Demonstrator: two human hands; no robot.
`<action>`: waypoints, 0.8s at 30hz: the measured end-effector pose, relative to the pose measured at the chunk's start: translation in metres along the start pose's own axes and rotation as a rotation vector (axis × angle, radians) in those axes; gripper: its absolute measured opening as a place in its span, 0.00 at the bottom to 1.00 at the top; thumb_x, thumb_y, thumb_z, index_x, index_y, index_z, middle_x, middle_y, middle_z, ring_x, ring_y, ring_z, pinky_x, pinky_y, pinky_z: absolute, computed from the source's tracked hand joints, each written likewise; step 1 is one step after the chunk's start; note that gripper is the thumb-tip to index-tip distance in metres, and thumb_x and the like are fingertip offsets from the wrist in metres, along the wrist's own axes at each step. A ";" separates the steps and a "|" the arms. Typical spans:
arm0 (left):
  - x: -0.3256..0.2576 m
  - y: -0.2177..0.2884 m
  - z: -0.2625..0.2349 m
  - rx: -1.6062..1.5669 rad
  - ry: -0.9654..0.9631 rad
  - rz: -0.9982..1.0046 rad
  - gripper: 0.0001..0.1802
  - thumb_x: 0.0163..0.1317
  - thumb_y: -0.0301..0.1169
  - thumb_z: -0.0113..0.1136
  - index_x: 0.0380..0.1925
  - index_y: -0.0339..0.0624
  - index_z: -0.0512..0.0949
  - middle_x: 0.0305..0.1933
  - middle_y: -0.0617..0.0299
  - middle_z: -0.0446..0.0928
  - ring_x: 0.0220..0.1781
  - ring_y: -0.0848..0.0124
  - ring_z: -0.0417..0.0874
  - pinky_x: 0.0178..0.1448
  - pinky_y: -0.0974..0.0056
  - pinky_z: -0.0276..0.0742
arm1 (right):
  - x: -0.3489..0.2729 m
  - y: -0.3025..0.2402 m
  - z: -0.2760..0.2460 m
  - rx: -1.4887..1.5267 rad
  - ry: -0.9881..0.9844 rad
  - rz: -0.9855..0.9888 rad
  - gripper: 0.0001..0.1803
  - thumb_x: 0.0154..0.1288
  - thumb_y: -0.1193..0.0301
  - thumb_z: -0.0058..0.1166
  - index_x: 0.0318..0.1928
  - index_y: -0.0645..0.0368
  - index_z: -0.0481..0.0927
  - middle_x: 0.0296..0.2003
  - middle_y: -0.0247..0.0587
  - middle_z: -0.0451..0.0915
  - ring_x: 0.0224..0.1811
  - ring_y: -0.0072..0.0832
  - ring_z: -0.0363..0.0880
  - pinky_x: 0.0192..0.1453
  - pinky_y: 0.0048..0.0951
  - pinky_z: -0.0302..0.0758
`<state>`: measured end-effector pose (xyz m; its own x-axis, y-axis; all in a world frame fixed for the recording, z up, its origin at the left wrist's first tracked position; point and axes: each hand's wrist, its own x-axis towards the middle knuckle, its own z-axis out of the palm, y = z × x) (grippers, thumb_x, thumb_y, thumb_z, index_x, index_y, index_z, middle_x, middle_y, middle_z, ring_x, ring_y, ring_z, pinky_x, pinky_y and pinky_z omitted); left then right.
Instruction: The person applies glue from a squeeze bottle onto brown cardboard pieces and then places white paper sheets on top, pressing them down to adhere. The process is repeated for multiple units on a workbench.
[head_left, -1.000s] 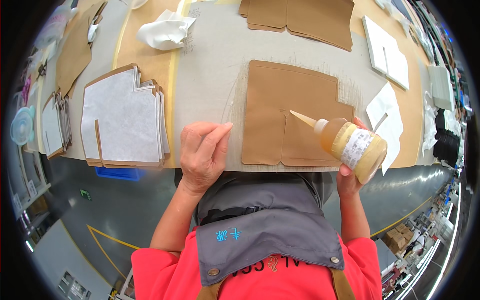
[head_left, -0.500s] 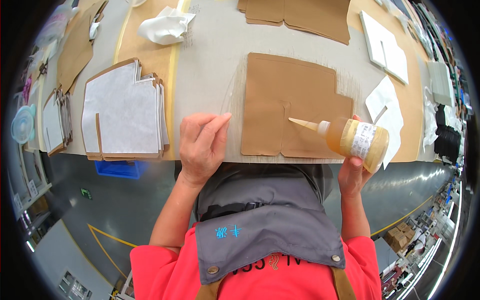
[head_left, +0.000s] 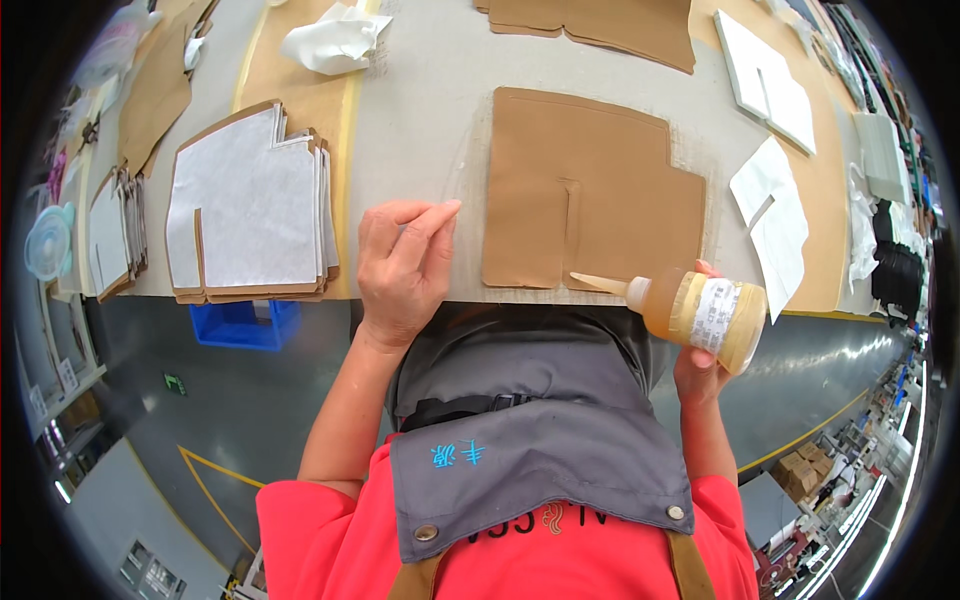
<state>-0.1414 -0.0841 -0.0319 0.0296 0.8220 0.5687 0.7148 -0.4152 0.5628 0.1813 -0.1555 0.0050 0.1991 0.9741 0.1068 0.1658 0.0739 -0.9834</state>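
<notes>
In my right hand [head_left: 699, 372] is a squeeze bottle [head_left: 666, 305] of amber liquid, with a long tapered nozzle and a pale label. It is tilted to the left, nozzle tip by the near end of a slit in a flat brown panel [head_left: 540, 150]. Whether the tip touches the panel I cannot tell. The panel lies at the table's near edge, with a stepped corner at its right. My left hand [head_left: 405, 265] is closed in a pinch just left of the panel; anything between those fingertips is too small to make out.
To the left lies a stack of white-faced, brown-edged panels [head_left: 245, 220], with a blue bin [head_left: 243, 326] below the table edge. White slit pieces [head_left: 772, 220] lie on the right. More brown panels [head_left: 610, 25] and crumpled white paper [head_left: 335, 40] are farther back.
My right hand has brought the bottle toward me, its nozzle tip moving along the slit to the panel's near edge. My left hand keeps its pinch. The view has shifted slightly.
</notes>
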 end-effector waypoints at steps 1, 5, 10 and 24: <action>0.000 0.000 0.000 -0.002 0.002 -0.001 0.14 0.57 0.19 0.71 0.43 0.44 0.87 0.39 0.63 0.79 0.41 0.64 0.79 0.44 0.62 0.76 | -0.001 0.003 -0.001 -0.008 -0.008 -0.039 0.59 0.47 0.37 0.75 0.67 0.55 0.54 0.64 0.59 0.72 0.67 0.50 0.73 0.72 0.53 0.71; 0.001 0.001 0.000 -0.005 0.003 -0.013 0.14 0.57 0.19 0.71 0.43 0.44 0.87 0.39 0.62 0.79 0.42 0.64 0.79 0.44 0.62 0.76 | -0.004 0.007 -0.005 -0.045 -0.046 -0.172 0.60 0.46 0.36 0.75 0.66 0.55 0.54 0.63 0.58 0.73 0.65 0.50 0.75 0.69 0.57 0.75; 0.001 0.001 -0.002 0.006 -0.003 -0.018 0.13 0.59 0.17 0.69 0.43 0.42 0.87 0.39 0.59 0.79 0.41 0.64 0.80 0.43 0.63 0.78 | -0.005 0.005 -0.027 -0.121 0.038 -0.158 0.62 0.47 0.31 0.70 0.70 0.57 0.56 0.65 0.58 0.71 0.67 0.48 0.73 0.69 0.54 0.75; 0.002 0.000 -0.001 0.006 -0.024 -0.024 0.13 0.58 0.17 0.70 0.43 0.41 0.87 0.39 0.61 0.78 0.40 0.64 0.80 0.42 0.63 0.77 | 0.064 0.001 0.028 0.260 0.028 0.033 0.46 0.70 0.45 0.59 0.77 0.57 0.55 0.72 0.53 0.66 0.71 0.40 0.72 0.62 0.42 0.81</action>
<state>-0.1422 -0.0831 -0.0301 0.0295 0.8408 0.5406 0.7193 -0.3934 0.5725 0.1668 -0.0867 0.0071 0.2277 0.9709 0.0741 -0.0945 0.0978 -0.9907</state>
